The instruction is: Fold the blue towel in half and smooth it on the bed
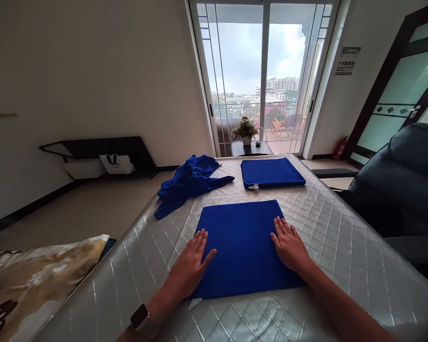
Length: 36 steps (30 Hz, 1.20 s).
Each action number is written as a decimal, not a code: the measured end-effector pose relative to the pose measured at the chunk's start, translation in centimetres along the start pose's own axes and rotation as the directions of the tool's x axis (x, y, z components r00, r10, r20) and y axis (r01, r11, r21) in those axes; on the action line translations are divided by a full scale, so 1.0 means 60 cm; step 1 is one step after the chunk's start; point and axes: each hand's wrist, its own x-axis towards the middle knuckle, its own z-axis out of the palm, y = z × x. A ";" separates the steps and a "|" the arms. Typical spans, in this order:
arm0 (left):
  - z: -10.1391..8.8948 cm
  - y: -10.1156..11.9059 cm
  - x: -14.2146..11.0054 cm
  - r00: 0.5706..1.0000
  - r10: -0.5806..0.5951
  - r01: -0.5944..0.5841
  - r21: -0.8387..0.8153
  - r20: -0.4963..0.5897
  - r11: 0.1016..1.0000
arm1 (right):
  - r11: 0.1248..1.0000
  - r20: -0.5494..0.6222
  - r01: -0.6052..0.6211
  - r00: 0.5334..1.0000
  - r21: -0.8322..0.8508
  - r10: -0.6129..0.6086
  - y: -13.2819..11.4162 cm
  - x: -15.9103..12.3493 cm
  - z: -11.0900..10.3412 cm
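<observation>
While the folded blue cloth point(240, 247) is lying flat on the quilted surface point(328, 228) between them, the left hand point(191, 264) and right hand point(291, 244) are resting on its opposite side edges, fingers extended and gripping nothing.

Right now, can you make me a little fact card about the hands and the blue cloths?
Left hand: open, on the near cloth's left side
Right hand: open, on its right side
Near cloth: blue, folded flat
Far right cloth: blue, folded flat
Far left cloth: blue, crumpled
Underneath: silver quilted cover
</observation>
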 end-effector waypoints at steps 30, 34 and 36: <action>0.008 0.013 0.005 0.998 -0.011 0.010 -0.021 -0.058 1.000 | 1.000 -0.005 0.004 1.000 -0.014 -0.004 -0.002 -0.114 0.002; 0.000 0.006 0.008 0.999 -0.019 0.018 -0.004 -0.033 1.000 | 1.000 0.002 -0.003 1.000 0.015 0.002 -0.006 -0.115 -0.004; -0.007 0.013 0.007 0.999 -0.015 0.015 0.002 -0.033 1.000 | 0.999 0.010 -0.012 1.000 0.031 0.012 -0.007 -0.116 -0.007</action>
